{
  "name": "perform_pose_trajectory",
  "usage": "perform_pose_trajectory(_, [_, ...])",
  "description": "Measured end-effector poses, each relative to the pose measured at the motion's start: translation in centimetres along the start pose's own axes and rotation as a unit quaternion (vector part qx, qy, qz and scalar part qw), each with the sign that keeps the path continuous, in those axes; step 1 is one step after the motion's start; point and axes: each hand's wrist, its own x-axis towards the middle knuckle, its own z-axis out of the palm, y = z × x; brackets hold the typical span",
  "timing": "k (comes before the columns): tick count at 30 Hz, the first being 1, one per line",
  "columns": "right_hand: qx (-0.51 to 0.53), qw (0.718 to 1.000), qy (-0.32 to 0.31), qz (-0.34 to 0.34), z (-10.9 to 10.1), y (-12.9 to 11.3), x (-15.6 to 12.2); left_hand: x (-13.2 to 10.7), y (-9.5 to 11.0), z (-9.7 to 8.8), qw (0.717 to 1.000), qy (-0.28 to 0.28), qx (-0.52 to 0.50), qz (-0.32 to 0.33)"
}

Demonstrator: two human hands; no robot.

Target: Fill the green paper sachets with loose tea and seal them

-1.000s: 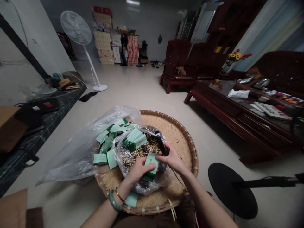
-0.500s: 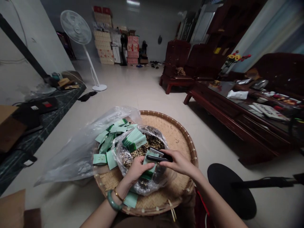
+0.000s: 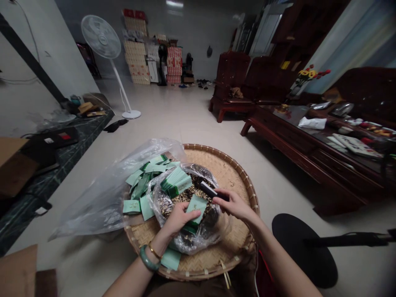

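Note:
My left hand [image 3: 179, 218] is closed on a light green paper packet [image 3: 197, 205], held over a clear plastic bag [image 3: 156, 198] of loose, dark and golden dried bits [image 3: 182, 198]. To its right, my right hand [image 3: 232, 203] grips a black stapler [image 3: 210, 190], whose front end is apart from the packet. A fanned stack of green packets [image 3: 176, 181] rests on the dried bits. More loose packets [image 3: 144, 181] lie in a heap at the left. All of this sits on a round woven bamboo tray [image 3: 232, 165].
A large clear plastic sheet [image 3: 93, 202] spills over the tray's left side. At the right stands a black round base [image 3: 305, 249] with a pole. Farther off are a white fan [image 3: 102, 37], a dark wooden table [image 3: 291, 144] and stacked boxes [image 3: 136, 57].
My right hand has drawn the stapler off the packet, up and to the right. The packet in my left hand now shows its face.

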Motion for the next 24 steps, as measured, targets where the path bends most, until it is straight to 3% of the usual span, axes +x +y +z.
perform_pose_trajectory(2, [-0.002, 1.000, 0.000, 0.003, -0.1, 0.3, 0.1, 0.1, 0.1, -0.1, 1.000, 0.006, -0.008, 0.001])
perform_pose_trajectory(6, [-0.043, 0.995, -0.022, -0.090, 0.4, -0.4, 0.4, 0.5, 0.5, -0.4, 1.000, 0.014, 0.007, 0.014])
perform_pose_trajectory(14, [-0.014, 0.998, -0.002, -0.054, 0.7, -1.0, 1.5, 1.7, 1.2, -1.0, 0.999, 0.020, 0.016, 0.027])
perform_pose_trajectory(19, [-0.061, 0.992, -0.008, -0.108, 0.8, -1.3, 1.6, 1.9, 1.3, -0.9, 0.999, 0.026, 0.026, 0.023])
perform_pose_trajectory(24, [0.049, 0.999, -0.001, -0.016, 0.8, 0.5, 1.4, 1.9, 1.4, -1.2, 0.999, 0.012, 0.032, 0.030])
